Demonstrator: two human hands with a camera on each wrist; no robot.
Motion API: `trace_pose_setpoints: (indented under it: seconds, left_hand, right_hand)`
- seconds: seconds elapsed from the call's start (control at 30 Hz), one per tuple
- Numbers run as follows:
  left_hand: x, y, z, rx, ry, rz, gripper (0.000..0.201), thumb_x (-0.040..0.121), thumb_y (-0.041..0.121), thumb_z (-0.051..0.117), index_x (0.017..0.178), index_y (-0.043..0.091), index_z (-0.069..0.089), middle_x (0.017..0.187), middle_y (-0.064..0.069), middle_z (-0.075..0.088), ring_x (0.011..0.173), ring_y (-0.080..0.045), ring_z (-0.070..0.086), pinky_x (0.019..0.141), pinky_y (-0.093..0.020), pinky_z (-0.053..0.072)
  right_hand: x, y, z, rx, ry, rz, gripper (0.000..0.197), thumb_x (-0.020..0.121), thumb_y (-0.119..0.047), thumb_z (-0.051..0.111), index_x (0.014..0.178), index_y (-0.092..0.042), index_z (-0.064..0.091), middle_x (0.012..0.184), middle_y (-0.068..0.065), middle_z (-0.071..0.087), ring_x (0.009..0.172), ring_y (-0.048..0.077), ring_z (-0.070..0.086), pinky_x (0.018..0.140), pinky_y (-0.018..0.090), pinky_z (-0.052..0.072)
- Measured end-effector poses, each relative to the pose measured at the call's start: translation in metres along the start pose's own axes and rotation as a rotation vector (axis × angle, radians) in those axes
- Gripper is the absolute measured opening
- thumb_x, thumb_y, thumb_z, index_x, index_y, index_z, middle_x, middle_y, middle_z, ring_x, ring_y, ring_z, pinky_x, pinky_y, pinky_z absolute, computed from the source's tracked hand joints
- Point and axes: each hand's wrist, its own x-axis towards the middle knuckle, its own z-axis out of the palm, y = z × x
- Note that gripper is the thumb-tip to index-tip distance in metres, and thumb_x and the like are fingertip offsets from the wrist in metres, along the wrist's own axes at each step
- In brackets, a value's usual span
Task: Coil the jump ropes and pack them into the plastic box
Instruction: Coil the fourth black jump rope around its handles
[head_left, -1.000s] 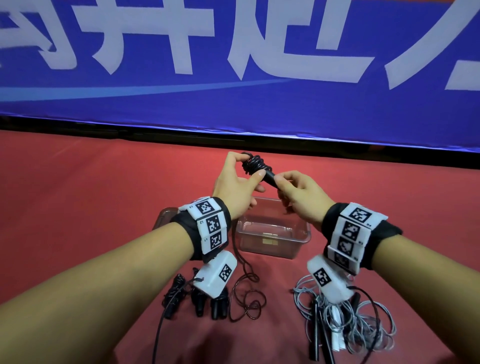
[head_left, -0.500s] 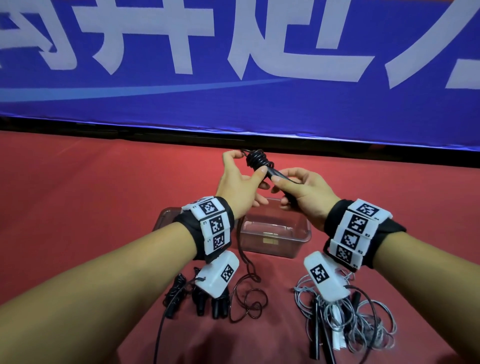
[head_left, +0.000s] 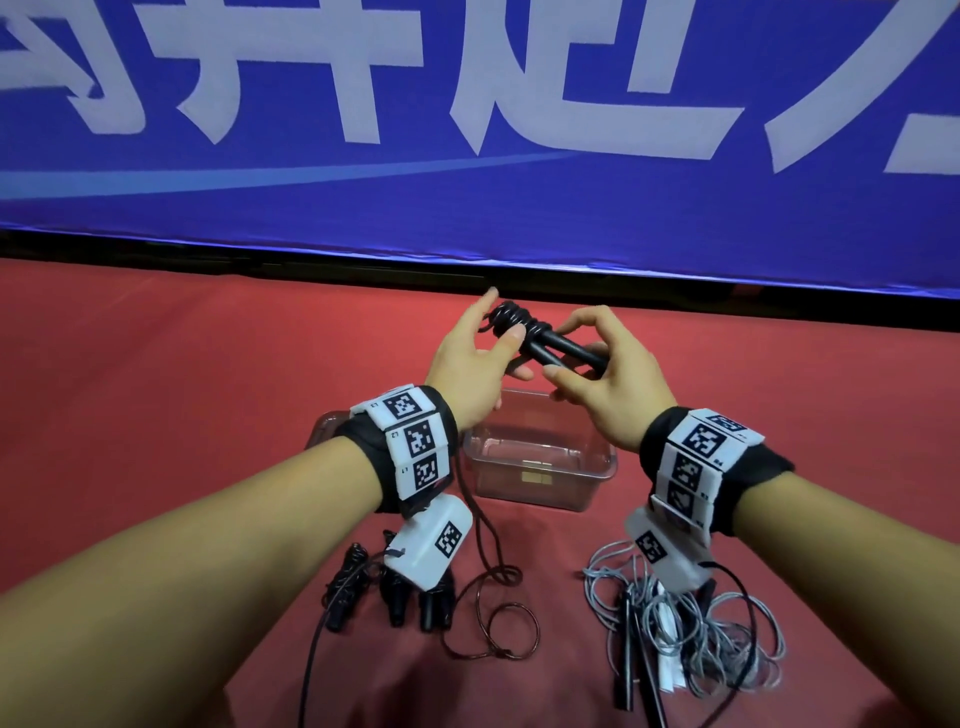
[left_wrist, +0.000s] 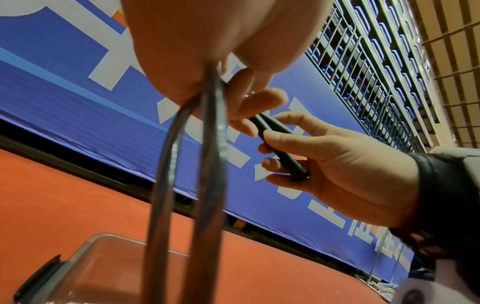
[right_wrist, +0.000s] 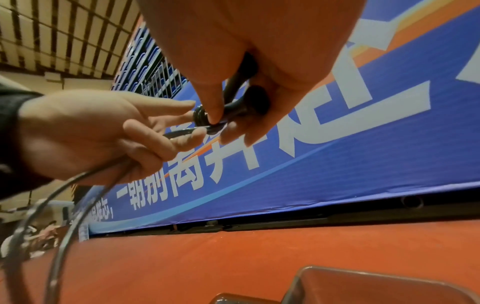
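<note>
Both hands raised above the clear plastic box (head_left: 540, 467). Right hand (head_left: 613, 384) grips the two black handles (head_left: 563, 349) of a jump rope; left hand (head_left: 470, 364) pinches the cord (head_left: 514, 318) wound round their far end. Loose cord hangs down left of the box. Grey rope bundle (head_left: 685, 639) lies nearer than the box, to its right.

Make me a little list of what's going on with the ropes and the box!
left hand: pinches the cord and winds it round the handles
right hand: holds the two black handles
cord: partly wound, the rest hangs to the red floor
box: clear, open, no rope inside
black ropes: coiled bundles on the floor, bottom left
grey rope: loose tangle, bottom right
wall: blue banner
</note>
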Motion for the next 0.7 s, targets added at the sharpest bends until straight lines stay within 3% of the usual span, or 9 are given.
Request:
trace_pose_setpoints:
  seconds: [0.1,0.2,0.3,0.43,0.5,0.57,0.63,0.7]
  left_hand:
    - [0.003,-0.005,-0.003,0.021,0.001,-0.005,0.039,0.102,0.023,0.058,0.140,0.029,0.049,0.081,-0.008,0.073,0.035,-0.008,0.046,0.041,-0.021,0.040]
    - [0.002,-0.002,-0.004,-0.025,0.006,-0.001,0.033,0.101,0.026,0.062,0.131,0.029,0.049,0.085,-0.013,0.074,0.040,-0.013,0.051,0.040,-0.021,0.038]
    - [0.001,-0.001,-0.002,-0.025,0.031,0.006,0.031,0.099,0.030,0.063,0.126,0.027,0.048,0.095,-0.014,0.073,0.041,-0.007,0.054,0.040,-0.020,0.040]
    - [0.000,-0.005,-0.003,0.021,0.071,-0.007,0.025,0.100,0.032,0.061,0.121,0.028,0.047,0.082,-0.009,0.076,0.043,-0.012,0.057,0.046,-0.024,0.044]
    - [0.001,-0.007,-0.004,0.019,0.071,0.008,0.023,0.101,0.027,0.060,0.121,0.025,0.048,0.091,-0.010,0.074,0.042,-0.006,0.057,0.045,-0.022,0.044]
    - [0.003,-0.009,-0.005,0.036,0.053,0.019,0.022,0.102,0.028,0.059,0.121,0.029,0.048,0.090,-0.008,0.076,0.042,-0.010,0.057,0.050,-0.024,0.045]
    - [0.005,-0.011,-0.006,0.047,0.035,0.027,0.022,0.102,0.028,0.058,0.121,0.031,0.049,0.086,-0.006,0.075,0.042,-0.013,0.054,0.050,-0.023,0.042]
    - [0.006,-0.013,-0.008,0.040,0.015,0.025,0.023,0.102,0.025,0.058,0.123,0.031,0.050,0.087,-0.009,0.074,0.041,-0.012,0.052,0.049,-0.021,0.041]
  right_hand:
    - [-0.001,-0.001,0.004,-0.084,-0.028,-0.036,0.031,0.088,-0.017,0.075,0.100,-0.029,0.049,0.082,-0.003,0.072,0.061,0.012,0.072,0.068,0.040,0.059]
    - [0.002,-0.002,0.003,-0.079,-0.019,-0.011,0.036,0.088,-0.020,0.075,0.105,-0.027,0.044,0.086,-0.004,0.072,0.061,0.011,0.071,0.069,0.038,0.058]
    - [0.004,0.000,0.006,-0.199,-0.004,-0.027,0.035,0.087,-0.025,0.075,0.106,-0.027,0.046,0.087,-0.006,0.069,0.066,0.010,0.071,0.070,0.036,0.056]
    - [0.005,0.005,0.010,-0.268,-0.039,-0.026,0.038,0.086,-0.027,0.076,0.103,-0.031,0.042,0.085,-0.003,0.072,0.068,0.016,0.072,0.069,0.037,0.056]
    - [0.007,0.004,0.009,-0.073,-0.092,0.076,0.037,0.086,-0.019,0.076,0.098,-0.030,0.043,0.084,0.004,0.075,0.068,0.021,0.074,0.067,0.035,0.056]
    - [0.006,-0.004,0.008,0.258,-0.187,0.254,0.028,0.091,-0.016,0.071,0.097,-0.022,0.045,0.085,0.015,0.075,0.066,0.026,0.073,0.063,0.034,0.053]
    - [0.004,-0.011,0.008,0.478,-0.261,0.458,0.021,0.100,-0.032,0.058,0.104,-0.014,0.050,0.083,0.019,0.074,0.061,0.026,0.069,0.061,0.031,0.052]
    - [0.003,-0.012,0.009,0.541,-0.274,0.580,0.040,0.104,-0.047,0.042,0.111,-0.010,0.055,0.076,0.017,0.071,0.052,0.025,0.063,0.053,0.028,0.049]
